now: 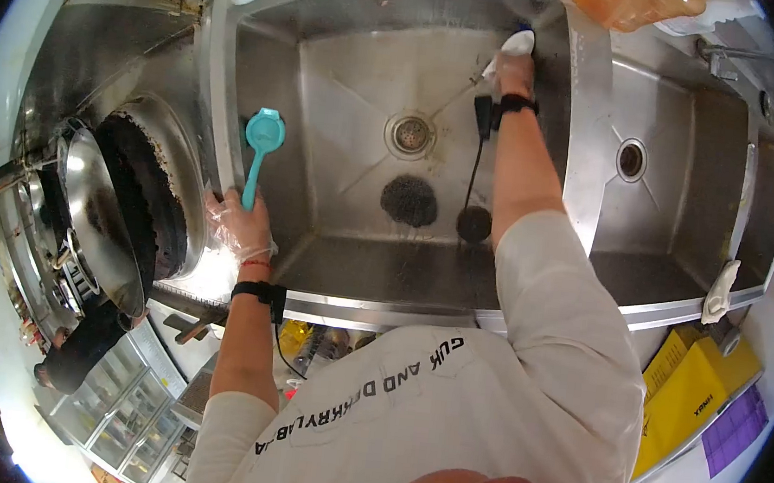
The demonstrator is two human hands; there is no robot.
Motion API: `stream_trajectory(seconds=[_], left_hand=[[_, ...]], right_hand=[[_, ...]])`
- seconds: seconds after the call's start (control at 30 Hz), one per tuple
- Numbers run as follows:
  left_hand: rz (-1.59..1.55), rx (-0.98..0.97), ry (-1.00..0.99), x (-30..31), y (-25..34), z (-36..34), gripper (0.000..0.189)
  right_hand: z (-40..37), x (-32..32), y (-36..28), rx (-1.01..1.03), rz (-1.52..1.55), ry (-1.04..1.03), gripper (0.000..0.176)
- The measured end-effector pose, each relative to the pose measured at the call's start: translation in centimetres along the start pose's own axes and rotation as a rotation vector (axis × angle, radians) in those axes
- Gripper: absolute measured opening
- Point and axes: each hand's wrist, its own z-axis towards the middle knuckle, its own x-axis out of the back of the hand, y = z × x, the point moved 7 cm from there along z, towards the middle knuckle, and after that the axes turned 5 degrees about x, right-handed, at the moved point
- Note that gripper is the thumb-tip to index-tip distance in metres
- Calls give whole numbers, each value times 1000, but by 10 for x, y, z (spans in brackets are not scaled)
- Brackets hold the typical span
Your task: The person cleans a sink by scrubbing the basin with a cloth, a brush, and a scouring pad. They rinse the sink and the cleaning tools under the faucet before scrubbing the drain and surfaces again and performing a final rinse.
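My left hand point(241, 226), in a clear plastic glove, is closed on the handle of a teal dish brush point(265, 131) at the left rim of the large sink point(359, 43). The brush's round head points away from me; its bristles do not show. Toward the far right corner of that sink reaches my right hand point(515, 72), also gloved. Its fingers are closed around a white item point(520, 42), smooth and rounded at the top, whose kind I cannot tell. A dark scouring pad point(409, 201) lies on the sink floor near the drain point(410, 135).
A smaller sink point(668, 129) adjoins on the right, a pale cloth point(720, 292) hanging over its front edge. Large woks point(101, 214) stand at the left. An orange container point(635, 5) sits behind the sinks. Another person in dark clothing point(88, 348) is at the lower left.
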Motion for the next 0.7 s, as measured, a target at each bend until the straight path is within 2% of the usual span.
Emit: stream_trajectory(seconds=[0.07, 0.1, 0.2, 0.3, 0.33, 0.4, 0.47, 0.53, 0.67, 0.7], left_hand=[[9, 5, -35, 1, -1, 0, 36], [18, 4, -55, 0, -2, 1, 36], [16, -6, -57, -1, -3, -1, 35], [5, -11, -61, 3, 0, 0, 36], [6, -9, -49, 3, 1, 1, 36], [17, -14, -32, 2, 1, 0, 36], [28, -4, -32, -2, -3, -3, 36], [23, 4, -30, -4, -3, 0, 36], [13, -1, -37, -3, -4, 0, 35], [15, -3, -30, -3, -4, 0, 35]], right_hand=[[-29, 21, -7, -1, 189, 318, 44], [-50, 41, -28, 47, 136, 370, 42], [-78, 90, -73, 329, 516, 437, 44], [-68, 87, -75, 234, 442, 455, 49], [-51, 75, -66, 142, 324, 395, 51], [-11, 29, -15, -54, 84, 268, 54], [-6, 12, -2, -6, 93, 308, 44], [-22, 28, -22, 100, 120, 370, 47], [-80, 92, -87, 372, 526, 532, 52], [-78, 96, -90, 357, 438, 496, 53]])
